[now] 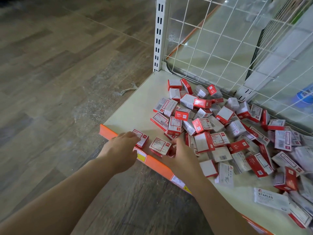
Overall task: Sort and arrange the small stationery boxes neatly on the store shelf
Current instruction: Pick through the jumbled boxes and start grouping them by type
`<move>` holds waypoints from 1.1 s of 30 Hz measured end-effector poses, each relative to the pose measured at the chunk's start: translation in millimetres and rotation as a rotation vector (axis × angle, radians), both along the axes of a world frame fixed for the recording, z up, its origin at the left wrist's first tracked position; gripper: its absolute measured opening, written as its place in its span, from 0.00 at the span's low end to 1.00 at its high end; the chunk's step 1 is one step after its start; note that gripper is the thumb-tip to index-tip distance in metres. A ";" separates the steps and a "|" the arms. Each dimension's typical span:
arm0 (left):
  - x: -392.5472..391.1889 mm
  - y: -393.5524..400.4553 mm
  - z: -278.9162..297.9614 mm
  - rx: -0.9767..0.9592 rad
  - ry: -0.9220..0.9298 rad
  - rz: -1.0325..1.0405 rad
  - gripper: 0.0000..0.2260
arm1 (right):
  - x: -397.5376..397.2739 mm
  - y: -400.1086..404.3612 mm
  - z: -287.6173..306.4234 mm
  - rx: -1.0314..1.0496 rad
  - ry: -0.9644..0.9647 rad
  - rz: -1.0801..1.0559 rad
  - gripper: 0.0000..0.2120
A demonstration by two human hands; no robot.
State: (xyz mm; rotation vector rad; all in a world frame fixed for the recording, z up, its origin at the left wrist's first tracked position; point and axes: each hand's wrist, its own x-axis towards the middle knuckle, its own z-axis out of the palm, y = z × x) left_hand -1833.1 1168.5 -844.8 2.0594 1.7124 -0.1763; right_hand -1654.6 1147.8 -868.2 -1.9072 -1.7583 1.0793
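Note:
A jumbled pile of several small red-and-white stationery boxes (225, 131) covers the cream shelf (135, 109). My left hand (121, 146) holds one box (142, 138) near the shelf's front left corner, fingers curled over its near side. Beside it, my right hand (181, 155) grips another red-and-white box (159, 146) lying face up by the front edge. The two boxes sit a little apart from each other and from the pile. A flat white box marked STAPLES (269, 199) lies at the front right.
The shelf has an orange front strip (157, 164) with price labels. A white slotted upright (159, 34) and a white wire grid back panel (220, 39) bound the shelf behind. Wood-pattern floor (59, 73) lies to the left and below.

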 end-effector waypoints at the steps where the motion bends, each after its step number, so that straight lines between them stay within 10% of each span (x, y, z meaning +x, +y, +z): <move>1: -1.4 0.1 -1.1 -0.014 0.004 -0.029 0.21 | -2.0 1.4 -3.9 -0.004 -0.020 0.013 0.20; 23: -0.6 3.8 -3.5 -0.017 0.107 -0.199 0.22 | -7.8 10.3 -17.9 0.002 -0.034 0.163 0.12; 33: 16.9 8.8 0.4 0.060 0.064 -0.189 0.18 | 25.7 22.6 10.0 0.321 -0.029 -0.201 0.09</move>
